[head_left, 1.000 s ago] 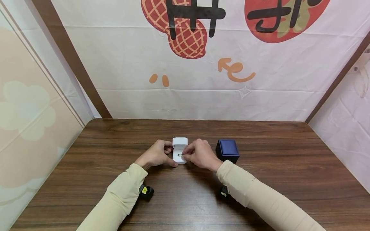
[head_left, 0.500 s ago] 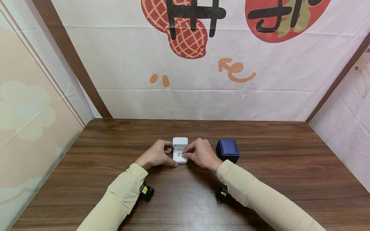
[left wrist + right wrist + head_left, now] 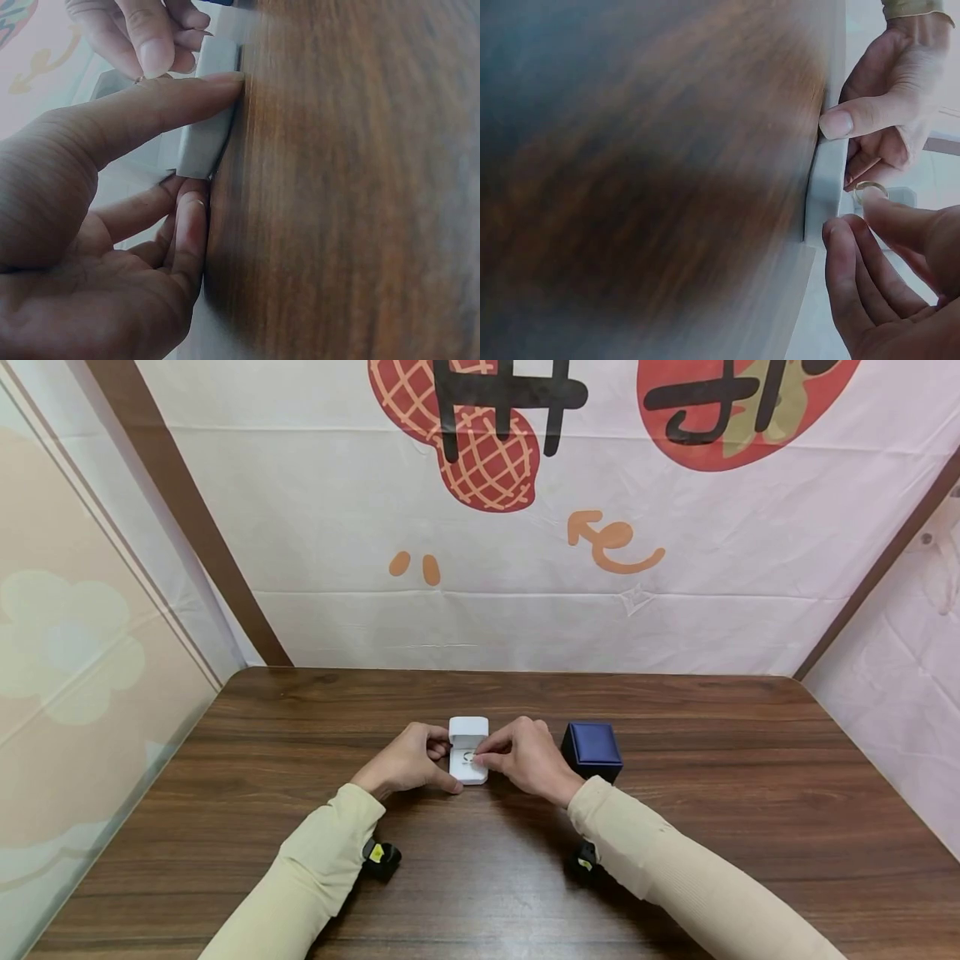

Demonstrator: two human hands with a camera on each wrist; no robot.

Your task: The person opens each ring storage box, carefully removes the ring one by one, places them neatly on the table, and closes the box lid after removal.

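1. The ring is over the open white box, contact unclear.
2. Right hand, nearer the ring, pinches it from the box's right.
3. Left hand grips the box's left side.

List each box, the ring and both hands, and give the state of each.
White box: open, lid raised.
Ring: pinched at the open box; whether seated in it, unclear.
Blue box: closed.
Left hand: gripping the white box.
Right hand: fingers pinching the ring.
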